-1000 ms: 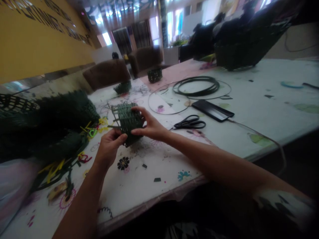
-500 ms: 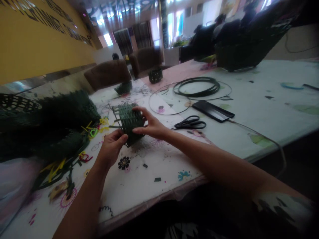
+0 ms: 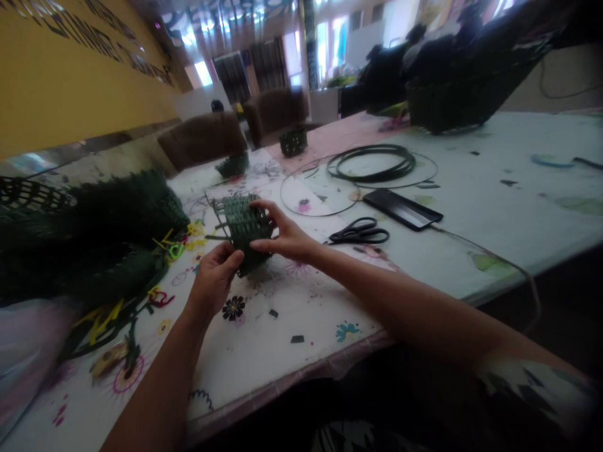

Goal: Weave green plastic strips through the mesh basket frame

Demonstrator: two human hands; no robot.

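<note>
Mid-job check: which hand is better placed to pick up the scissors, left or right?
Right, probably: the right hand is on the side of the green woven strip basket facing the black-handled scissors, while the left hand holds the basket's opposite side, farther away.

Table (image 3: 518, 188) count: 1 L hand (image 3: 214, 280), 1 R hand (image 3: 285, 235), 1 green woven basket (image 3: 242, 233) btwn them. Nr far edge: 1 sm. basket (image 3: 293, 143), 1 more sm. basket (image 3: 232, 165), 1 lg. dark basket (image 3: 447, 103). Mid-table: 1 pr. scissors (image 3: 358, 232), 1 phone (image 3: 402, 209), 1 dark coil (image 3: 372, 163), 1 wire hoop (image 3: 281, 191). Past far corner: 2 brown chairs (image 3: 202, 139).
</note>
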